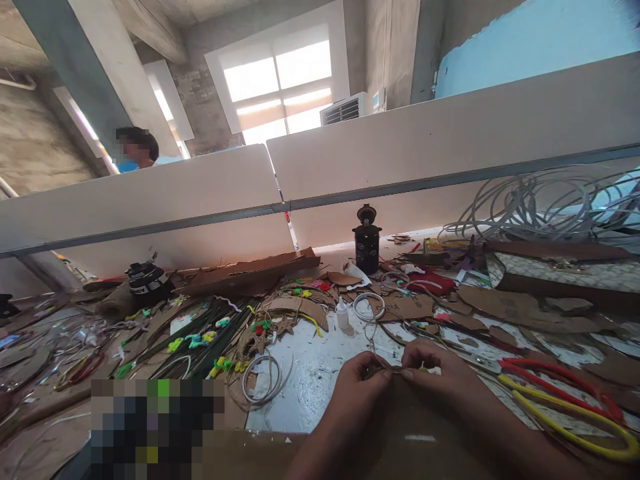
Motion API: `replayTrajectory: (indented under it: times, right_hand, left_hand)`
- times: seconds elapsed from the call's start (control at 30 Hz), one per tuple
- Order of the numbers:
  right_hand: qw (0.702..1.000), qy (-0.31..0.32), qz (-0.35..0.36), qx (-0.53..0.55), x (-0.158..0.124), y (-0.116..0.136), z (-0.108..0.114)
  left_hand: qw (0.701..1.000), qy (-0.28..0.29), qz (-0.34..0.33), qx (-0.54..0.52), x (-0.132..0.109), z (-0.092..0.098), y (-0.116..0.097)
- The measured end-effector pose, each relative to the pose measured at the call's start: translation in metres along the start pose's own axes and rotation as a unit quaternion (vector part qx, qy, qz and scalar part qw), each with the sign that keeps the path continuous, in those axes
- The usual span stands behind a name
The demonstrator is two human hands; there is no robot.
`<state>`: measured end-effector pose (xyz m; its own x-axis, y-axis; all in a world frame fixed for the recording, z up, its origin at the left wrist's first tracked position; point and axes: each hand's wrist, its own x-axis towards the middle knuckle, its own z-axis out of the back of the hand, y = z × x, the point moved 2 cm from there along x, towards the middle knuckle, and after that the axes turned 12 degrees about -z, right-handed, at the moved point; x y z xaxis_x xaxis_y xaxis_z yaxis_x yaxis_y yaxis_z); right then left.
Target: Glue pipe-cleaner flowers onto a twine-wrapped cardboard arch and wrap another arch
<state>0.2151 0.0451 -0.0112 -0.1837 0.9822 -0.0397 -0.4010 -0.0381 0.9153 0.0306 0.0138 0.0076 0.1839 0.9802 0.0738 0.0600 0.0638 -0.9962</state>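
Low over the near edge of the white tabletop (303, 387), my left hand (363, 383) and my right hand (425, 370) meet, thumbs and fingers pinched together. Between the fingertips is a thin brown twine (374, 348), which runs up toward a white wire ring (370, 307). Other material in the fingers is mostly hidden. Beyond my left hand stands a small white squeeze bottle (342, 315). To the right of my right hand lie scissors with red and yellow handles (565, 400). A second white ring (261, 380) rests to the left.
Cut cardboard (535, 310) covers the right side. Green stems with colourful knitted flowers (200, 340) lie left. An open black bottle (367, 247) stands near the white partition (440, 147). Coiled white tubing (540, 207) sits far right. Another person (137, 147) is behind the partition.
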Motion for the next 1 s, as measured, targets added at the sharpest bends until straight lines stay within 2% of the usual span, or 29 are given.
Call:
replayTrajectory:
  times: [0.23,0.33,0.4,0.5,0.63,0.8,0.9,1.0]
  right_hand:
    - [0.999,0.012,0.0,0.034,0.001,0.009,0.009]
    - [0.999,-0.011,0.003,0.048,0.003,0.02,0.019]
    - [0.999,-0.006,0.029,0.021,0.007,0.029,0.022]
    - [0.994,0.052,0.086,-0.042,0.018,0.043,0.019]
    - [0.968,0.077,0.147,-0.189,0.037,0.056,0.011]
    - [0.932,0.011,0.172,-0.318,0.053,0.061,0.017]
    - [0.932,-0.053,0.137,-0.33,0.057,0.055,0.035]
    - [0.936,-0.12,0.087,-0.32,0.057,0.045,0.062]
  left_hand:
    - [1.0,0.017,-0.002,0.005,0.002,0.003,-0.002]
    - [0.999,0.032,0.001,-0.006,0.004,0.006,-0.001]
    - [0.999,0.038,-0.001,-0.008,0.006,0.008,0.001]
    - [0.999,0.048,-0.007,-0.018,0.008,0.008,0.002]
    - [0.999,0.036,-0.013,-0.009,0.01,0.009,-0.003]
    - [1.0,-0.015,0.007,-0.017,0.01,0.019,-0.013]
    - [0.999,-0.049,0.005,-0.014,0.011,0.03,-0.019]
    - [0.997,-0.075,0.02,-0.009,0.012,0.041,-0.023]
